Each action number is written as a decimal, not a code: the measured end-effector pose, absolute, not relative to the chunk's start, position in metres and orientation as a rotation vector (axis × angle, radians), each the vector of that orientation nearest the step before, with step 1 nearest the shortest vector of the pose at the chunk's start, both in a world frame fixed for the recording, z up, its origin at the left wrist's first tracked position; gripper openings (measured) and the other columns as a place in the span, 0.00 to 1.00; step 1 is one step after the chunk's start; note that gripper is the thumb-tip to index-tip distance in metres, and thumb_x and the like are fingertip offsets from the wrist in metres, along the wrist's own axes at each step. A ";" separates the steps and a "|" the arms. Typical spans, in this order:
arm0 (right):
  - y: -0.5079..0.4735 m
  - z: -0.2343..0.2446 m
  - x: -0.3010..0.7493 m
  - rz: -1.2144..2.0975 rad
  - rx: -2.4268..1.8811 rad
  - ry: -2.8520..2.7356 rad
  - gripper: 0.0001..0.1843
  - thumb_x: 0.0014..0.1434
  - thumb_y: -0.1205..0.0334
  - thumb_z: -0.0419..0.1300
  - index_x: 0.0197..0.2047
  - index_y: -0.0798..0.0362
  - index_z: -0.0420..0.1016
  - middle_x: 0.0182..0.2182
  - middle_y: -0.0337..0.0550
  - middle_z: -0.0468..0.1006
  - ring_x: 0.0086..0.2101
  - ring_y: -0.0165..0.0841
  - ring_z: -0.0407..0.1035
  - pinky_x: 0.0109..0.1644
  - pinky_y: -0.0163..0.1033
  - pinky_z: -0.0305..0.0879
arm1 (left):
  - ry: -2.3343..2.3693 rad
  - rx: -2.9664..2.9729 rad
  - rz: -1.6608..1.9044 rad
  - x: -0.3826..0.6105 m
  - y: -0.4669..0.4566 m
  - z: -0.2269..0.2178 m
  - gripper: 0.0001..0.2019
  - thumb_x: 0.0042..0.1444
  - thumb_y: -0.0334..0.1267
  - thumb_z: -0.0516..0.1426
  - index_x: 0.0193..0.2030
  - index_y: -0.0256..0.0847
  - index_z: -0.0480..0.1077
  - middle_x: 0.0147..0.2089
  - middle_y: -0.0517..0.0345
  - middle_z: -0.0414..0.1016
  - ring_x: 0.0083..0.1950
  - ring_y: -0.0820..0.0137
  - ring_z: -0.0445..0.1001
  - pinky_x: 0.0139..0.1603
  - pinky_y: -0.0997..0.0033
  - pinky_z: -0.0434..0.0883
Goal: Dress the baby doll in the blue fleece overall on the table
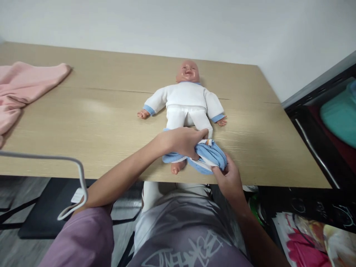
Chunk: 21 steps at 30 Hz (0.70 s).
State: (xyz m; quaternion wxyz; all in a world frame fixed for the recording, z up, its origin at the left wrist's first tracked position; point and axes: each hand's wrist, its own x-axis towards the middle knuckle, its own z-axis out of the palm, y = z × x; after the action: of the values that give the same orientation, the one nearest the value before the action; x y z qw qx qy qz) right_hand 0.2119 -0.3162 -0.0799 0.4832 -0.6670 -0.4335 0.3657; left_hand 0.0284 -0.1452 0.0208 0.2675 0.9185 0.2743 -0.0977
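Note:
A baby doll [187,98] lies on its back on the wooden table, its head toward the wall, in a white top with blue cuffs. Around its lower legs is a bunched blue and white striped cloth garment [208,157]. My left hand [185,142] reaches across the doll's legs and grips the garment's upper edge. At the garment's lower right side, my right hand [229,176] pinches the gathered fabric. One bare doll foot [178,167] sticks out below the cloth near the table's front edge; the other foot is hidden.
Pink fabric [25,89] lies on the table [105,126] at the far left. A white cable or rod [80,174] crosses the lower left. Beyond the right edge stands a dark rack [314,137] with a teal item [340,115]. A black chair [44,211] sits below.

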 end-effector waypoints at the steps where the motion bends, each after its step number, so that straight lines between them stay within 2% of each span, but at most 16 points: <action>1: -0.316 -0.080 0.212 0.920 -1.609 -1.014 0.24 0.61 0.52 0.68 0.59 0.51 0.81 0.54 0.52 0.90 0.52 0.50 0.84 0.55 0.50 0.83 | 0.727 2.455 -0.259 0.027 -0.144 0.020 0.28 0.56 0.44 0.69 0.60 0.45 0.66 0.45 0.50 0.81 0.46 0.54 0.80 0.41 0.62 0.66; 4: -0.313 -0.075 0.211 0.967 -1.570 -0.916 0.25 0.61 0.51 0.69 0.59 0.51 0.82 0.55 0.52 0.90 0.55 0.52 0.84 0.60 0.53 0.84 | 0.616 2.321 -0.182 0.022 -0.138 0.016 0.31 0.54 0.43 0.68 0.62 0.43 0.63 0.51 0.49 0.81 0.49 0.56 0.80 0.47 0.62 0.70; 6: -0.310 -0.072 0.210 0.967 -1.544 -0.874 0.22 0.63 0.51 0.68 0.57 0.50 0.83 0.54 0.51 0.91 0.54 0.51 0.84 0.59 0.53 0.84 | 0.528 2.218 -0.079 0.019 -0.133 0.013 0.32 0.53 0.43 0.68 0.61 0.44 0.62 0.55 0.49 0.80 0.51 0.56 0.80 0.50 0.62 0.72; 11: -0.305 -0.071 0.208 0.932 -1.480 -0.970 0.16 0.67 0.53 0.64 0.55 0.45 0.83 0.54 0.50 0.90 0.51 0.50 0.85 0.58 0.55 0.86 | 0.390 2.005 0.099 0.014 -0.124 0.008 0.31 0.52 0.43 0.69 0.59 0.45 0.62 0.51 0.54 0.80 0.53 0.56 0.81 0.53 0.61 0.74; 16: -0.303 -0.087 0.210 0.999 -1.407 -0.900 0.22 0.68 0.49 0.65 0.60 0.48 0.82 0.59 0.51 0.90 0.58 0.52 0.85 0.67 0.60 0.83 | 0.383 1.898 0.117 0.012 -0.117 0.006 0.35 0.49 0.41 0.71 0.62 0.43 0.64 0.57 0.51 0.79 0.56 0.57 0.80 0.56 0.62 0.75; 21: -0.299 -0.098 0.211 1.038 -1.348 -0.935 0.27 0.67 0.45 0.70 0.64 0.47 0.81 0.61 0.52 0.89 0.61 0.53 0.85 0.69 0.62 0.82 | 0.388 1.849 0.160 0.011 -0.111 -0.002 0.36 0.47 0.42 0.73 0.62 0.43 0.68 0.61 0.50 0.78 0.61 0.55 0.80 0.59 0.62 0.76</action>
State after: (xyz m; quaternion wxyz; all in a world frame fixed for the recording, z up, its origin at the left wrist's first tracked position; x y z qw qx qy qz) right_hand 0.2114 -0.2992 -0.0979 0.5645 -0.5732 -0.3975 0.4413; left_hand 0.0110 -0.1109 -0.0018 0.5834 0.7920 0.1664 0.0686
